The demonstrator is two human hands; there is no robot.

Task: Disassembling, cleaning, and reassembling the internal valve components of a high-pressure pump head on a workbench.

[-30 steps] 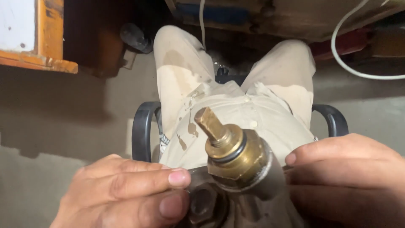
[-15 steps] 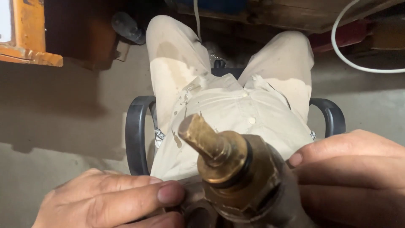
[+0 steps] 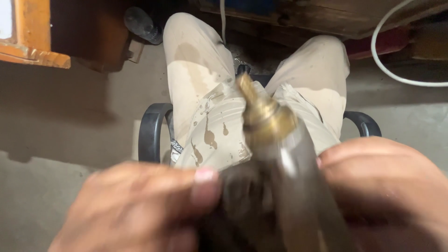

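I hold a brass valve fitting (image 3: 263,116) with a stem pointing up and away, set on a dull grey metal body (image 3: 298,186). My left hand (image 3: 140,205) grips the lower left of the body, thumb pressed against it. My right hand (image 3: 387,191) wraps the right side. Both hands and the fitting are blurred and very close to the camera. The underside of the body is hidden by my fingers.
Below the fitting are my lap and legs in stained beige trousers (image 3: 196,88), on a chair with black armrests (image 3: 151,130). An orange wooden frame (image 3: 32,51) is at the upper left. A white cable (image 3: 387,65) loops at the upper right over a grey floor (image 3: 56,140).
The fitting has come closer to the camera and tilted, its stem now leaning further up and away. Both hands have shifted along with it and blurred.
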